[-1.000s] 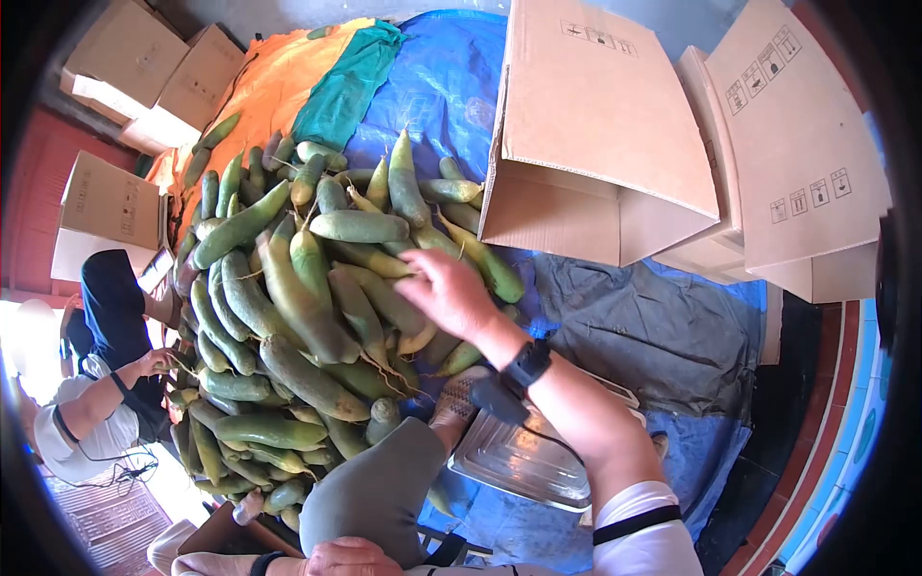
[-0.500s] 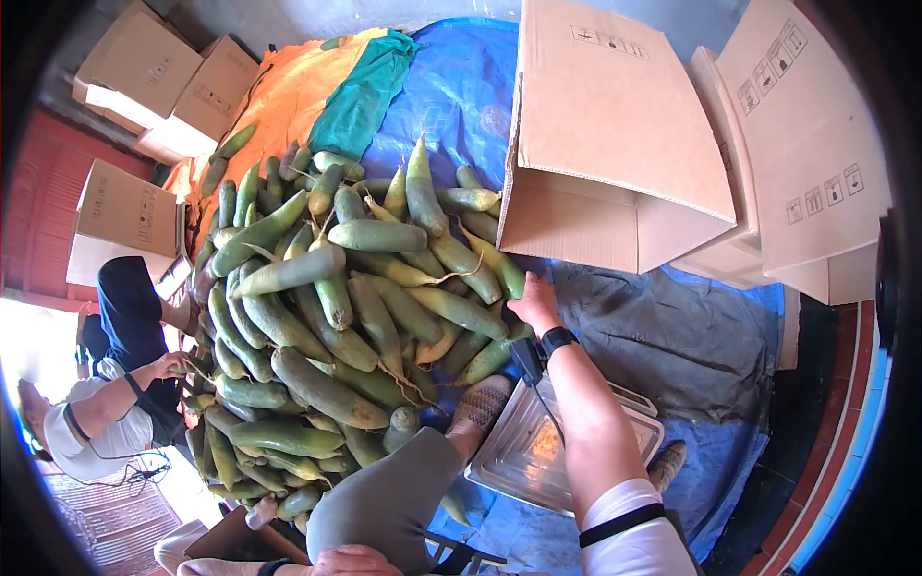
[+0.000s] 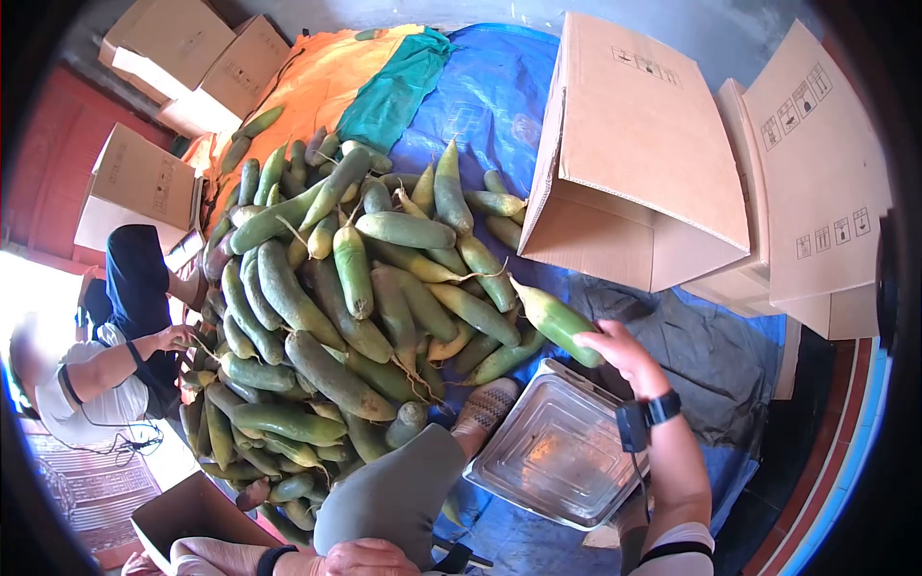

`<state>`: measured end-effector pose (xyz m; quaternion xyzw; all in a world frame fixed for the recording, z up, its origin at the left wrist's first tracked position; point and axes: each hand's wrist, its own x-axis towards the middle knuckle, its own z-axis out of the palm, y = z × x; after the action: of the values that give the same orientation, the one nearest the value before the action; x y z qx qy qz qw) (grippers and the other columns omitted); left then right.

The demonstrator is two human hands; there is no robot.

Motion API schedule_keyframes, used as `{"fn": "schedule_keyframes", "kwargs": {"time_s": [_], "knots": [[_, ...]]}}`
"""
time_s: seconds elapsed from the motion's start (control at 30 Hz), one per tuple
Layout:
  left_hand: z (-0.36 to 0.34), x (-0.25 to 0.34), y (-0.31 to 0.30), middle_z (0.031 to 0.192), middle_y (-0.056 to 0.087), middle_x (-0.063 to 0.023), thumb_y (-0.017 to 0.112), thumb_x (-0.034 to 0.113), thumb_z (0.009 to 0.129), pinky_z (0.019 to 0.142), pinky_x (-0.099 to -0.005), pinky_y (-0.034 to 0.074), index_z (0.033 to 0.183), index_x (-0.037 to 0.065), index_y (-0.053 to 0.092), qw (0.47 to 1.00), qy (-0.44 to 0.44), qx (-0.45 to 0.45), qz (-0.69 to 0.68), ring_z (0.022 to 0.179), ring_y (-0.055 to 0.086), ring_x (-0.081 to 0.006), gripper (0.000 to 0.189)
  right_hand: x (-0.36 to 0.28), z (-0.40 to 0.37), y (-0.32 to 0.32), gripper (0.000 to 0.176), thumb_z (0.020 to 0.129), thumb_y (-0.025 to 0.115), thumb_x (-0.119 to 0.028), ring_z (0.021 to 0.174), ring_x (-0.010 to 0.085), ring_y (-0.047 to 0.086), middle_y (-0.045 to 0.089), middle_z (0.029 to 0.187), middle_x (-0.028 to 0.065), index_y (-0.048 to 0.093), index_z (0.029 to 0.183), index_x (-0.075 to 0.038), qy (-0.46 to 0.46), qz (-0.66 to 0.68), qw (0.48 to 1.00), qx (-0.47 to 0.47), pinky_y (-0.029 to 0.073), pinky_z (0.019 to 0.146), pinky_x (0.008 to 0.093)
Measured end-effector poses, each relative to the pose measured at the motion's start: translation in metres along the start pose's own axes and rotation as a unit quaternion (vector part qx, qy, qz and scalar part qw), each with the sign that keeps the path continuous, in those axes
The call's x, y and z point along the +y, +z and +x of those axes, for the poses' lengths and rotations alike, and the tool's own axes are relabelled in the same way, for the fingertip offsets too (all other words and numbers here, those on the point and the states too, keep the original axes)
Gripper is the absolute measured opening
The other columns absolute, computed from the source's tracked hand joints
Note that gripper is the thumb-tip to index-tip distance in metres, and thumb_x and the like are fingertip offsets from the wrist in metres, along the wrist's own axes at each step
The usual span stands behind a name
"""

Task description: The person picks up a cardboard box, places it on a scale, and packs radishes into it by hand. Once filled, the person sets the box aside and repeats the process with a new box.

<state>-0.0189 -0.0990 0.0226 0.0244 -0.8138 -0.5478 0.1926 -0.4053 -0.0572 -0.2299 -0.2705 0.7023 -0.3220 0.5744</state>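
My right hand (image 3: 629, 357) is closed around the thick end of a green radish (image 3: 555, 324), which points up and left above the right edge of the radish pile. Below it stands a lidded clear plastic box (image 3: 552, 446). At the bottom edge my left hand (image 3: 370, 557) lies on my grey trouser leg (image 3: 389, 499), holding nothing that I can see; its lower part is cut off by the frame. A large heap of green radishes (image 3: 341, 384) fills the middle, several with long thin roots.
A cardboard box (image 3: 653, 125) lies with its mouth toward me at the upper right, beside more boxes (image 3: 826, 173). Boxes (image 3: 173, 58) also stand at the upper left. A co-worker (image 3: 96, 370) sits at the left edge of the heap. Blue tarp (image 3: 480, 86) covers the floor.
My right hand has lifted the radish off the right edge of the heap and drawn it right and toward me. My left hand stays on my leg. The view has shifted slightly.
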Motion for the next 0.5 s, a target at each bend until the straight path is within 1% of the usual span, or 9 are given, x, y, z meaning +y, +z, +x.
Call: {"fn": "schedule_keyframes", "kwargs": {"time_s": [0.1,0.17,0.3,0.33,0.37,0.4,0.43,0.47,0.5], "knots": [[0.001,-0.001,0.001,0.086,0.066,-0.0144,0.058,0.035,0.093,0.058,-0.0360,0.048,0.091,0.000,0.062,1.000,0.006,0.007,0.003,0.067,0.064,-0.0270,0.036,-0.012,-0.023,-0.002,0.039,0.082,0.069,-0.031,0.079,0.0094,0.058,0.066,0.089,0.0025,0.066,0.101,0.003,-0.031,0.053,0.998,-0.024,0.048,0.069,0.0261],[0.004,0.000,0.002,0.085,0.066,-0.0142,0.059,0.035,0.093,0.057,-0.0359,0.048,0.090,0.000,0.062,1.000,0.009,0.005,-0.001,0.067,0.063,-0.0267,0.036,-0.026,-0.027,0.009,0.042,0.082,0.069,-0.032,0.081,0.0102,0.059,0.066,0.091,0.0034,0.065,0.103,0.004,-0.044,0.067,0.996,-0.051,0.048,0.071,0.0262],[0.007,-0.001,0.005,0.085,0.066,-0.0142,0.058,0.036,0.093,0.057,-0.0357,0.048,0.090,0.000,0.062,1.000,0.006,0.002,-0.006,0.067,0.063,-0.0266,0.036,-0.065,-0.018,0.066,0.051,0.084,0.069,-0.034,0.087,0.0117,0.060,0.066,0.099,0.0049,0.060,0.118,0.003,-0.150,0.080,0.973,-0.156,0.050,0.078,0.0267],[0.008,-0.001,0.007,0.085,0.066,-0.0141,0.058,0.036,0.093,0.057,-0.0355,0.048,0.089,0.001,0.062,1.000,0.006,0.004,-0.005,0.067,0.063,-0.0265,0.036,-0.087,-0.020,0.087,0.051,0.084,0.069,-0.034,0.089,0.0119,0.060,0.066,0.100,0.0054,0.060,0.119,0.002,-0.173,0.127,0.959,-0.184,0.050,0.080,0.0271],[0.009,0.000,0.008,0.086,0.066,-0.0140,0.058,0.036,0.093,0.057,-0.0354,0.048,0.089,0.001,0.062,1.000,0.006,0.004,-0.008,0.067,0.063,-0.0264,0.035,-0.101,-0.016,0.109,0.053,0.084,0.069,-0.035,0.090,0.0118,0.060,0.066,0.104,0.0056,0.058,0.122,0.001,-0.170,0.123,0.958,-0.196,0.049,0.083,0.0275],[0.011,0.000,0.009,0.086,0.066,-0.0140,0.058,0.036,0.093,0.057,-0.0354,0.048,0.089,0.001,0.062,1.000,0.006,0.000,-0.011,0.067,0.063,-0.0264,0.035,-0.111,-0.015,0.132,0.060,0.084,0.070,-0.037,0.094,0.0132,0.061,0.065,0.109,0.0083,0.054,0.128,0.001,-0.240,0.133,0.936,-0.221,0.049,0.086,0.0291],[0.011,0.000,0.009,0.086,0.066,-0.0139,0.058,0.036,0.093,0.057,-0.0352,0.047,0.089,0.001,0.062,1.000,0.005,-0.002,-0.010,0.067,0.063,-0.0264,0.036,-0.113,-0.008,0.157,0.064,0.086,0.068,-0.036,0.099,0.0149,0.061,0.065,0.114,0.0126,0.048,0.133,0.003,-0.343,0.105,0.913,-0.196,0.049,0.088,0.0306],[0.012,0.001,0.009,0.085,0.066,-0.0138,0.058,0.036,0.093,0.057,-0.0350,0.047,0.089,0.001,0.062,1.000,0.005,-0.001,-0.007,0.067,0.063,-0.0264,0.036,-0.122,-0.015,0.170,0.064,0.089,0.067,-0.033,0.103,0.0198,0.063,0.063,0.119,0.0179,0.044,0.137,0.002,-0.341,0.140,0.901,-0.229,0.049,0.089,0.0324],[0.011,0.001,0.009,0.085,0.066,-0.0138,0.058,0.036,0.093,0.057,-0.0350,0.047,0.089,0.001,0.062,1.000,0.005,-0.001,-0.007,0.067,0.063,-0.0264,0.036,-0.124,-0.015,0.176,0.061,0.089,0.067,-0.031,0.102,0.0218,0.064,0.063,0.118,0.0195,0.045,0.136,0.001,-0.347,0.095,0.912,-0.196,0.050,0.088,0.0328]]}}
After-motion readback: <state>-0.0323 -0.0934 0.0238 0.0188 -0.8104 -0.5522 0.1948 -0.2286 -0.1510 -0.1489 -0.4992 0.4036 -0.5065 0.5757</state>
